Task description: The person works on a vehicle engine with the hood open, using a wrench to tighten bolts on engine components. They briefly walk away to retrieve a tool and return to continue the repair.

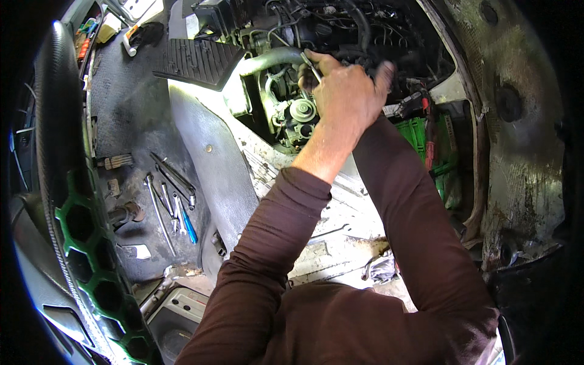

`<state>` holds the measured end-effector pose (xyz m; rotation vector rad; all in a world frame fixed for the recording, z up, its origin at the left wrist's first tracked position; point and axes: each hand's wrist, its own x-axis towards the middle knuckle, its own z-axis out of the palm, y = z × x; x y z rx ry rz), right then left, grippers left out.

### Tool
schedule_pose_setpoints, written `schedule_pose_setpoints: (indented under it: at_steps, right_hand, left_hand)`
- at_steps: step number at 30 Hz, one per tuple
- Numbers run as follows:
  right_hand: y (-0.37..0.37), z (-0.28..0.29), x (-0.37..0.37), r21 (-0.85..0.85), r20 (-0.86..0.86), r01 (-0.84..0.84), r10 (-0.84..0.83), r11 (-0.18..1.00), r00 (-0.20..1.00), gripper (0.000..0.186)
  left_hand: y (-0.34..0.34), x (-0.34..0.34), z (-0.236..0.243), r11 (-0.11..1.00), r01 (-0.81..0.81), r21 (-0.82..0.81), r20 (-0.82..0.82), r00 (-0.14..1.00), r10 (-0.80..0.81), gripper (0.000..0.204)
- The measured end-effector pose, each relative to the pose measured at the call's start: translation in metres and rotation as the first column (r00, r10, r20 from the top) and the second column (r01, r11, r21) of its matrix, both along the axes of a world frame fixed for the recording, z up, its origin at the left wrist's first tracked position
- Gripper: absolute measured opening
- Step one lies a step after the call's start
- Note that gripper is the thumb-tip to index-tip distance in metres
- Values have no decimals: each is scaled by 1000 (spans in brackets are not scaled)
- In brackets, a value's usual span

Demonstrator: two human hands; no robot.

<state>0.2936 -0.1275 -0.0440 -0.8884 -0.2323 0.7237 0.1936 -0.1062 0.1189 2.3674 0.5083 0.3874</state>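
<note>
My left hand (345, 96) is over the open engine bay, its fingers bent round a slim silver metal tool (311, 67) whose kind I cannot make out. Crossing beneath it, my right arm (398, 164) reaches into the same spot, and the left hand hides most of the right hand. A thick pale hose (274, 60) runs just left of the fingers. Below it sits a round, light metal engine part (302, 110). Dark engine parts and thin pipes (292, 27) fill the area beyond the hands.
A black ribbed pad (201, 61) lies at the bay's left edge. Several wrenches and a blue-handled screwdriver (190, 228) rest on the floor mat. A green-trimmed steering wheel (79, 225) stands at left. Right of my arms are red cable covers (429, 137) and a green crate-like part (413, 135).
</note>
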Motion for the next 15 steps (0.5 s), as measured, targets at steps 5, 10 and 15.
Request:
schedule_pose_setpoints:
  at_steps: [5,10,15]
  right_hand:
    - [0,1,10,116,-170,15,5,993,985,23]
    - [7,35,19,-121,-538,356,-363,927,761,35]
    - [-78,54,-24,85,-273,561,-522,824,808,17]
  left_hand:
    - [-6,6,-13,980,-8,-197,223,973,53,40]
    - [82,15,-60,482,-90,-872,130,905,405,28]
    - [94,64,-71,-57,-148,-987,-159,901,404,26]
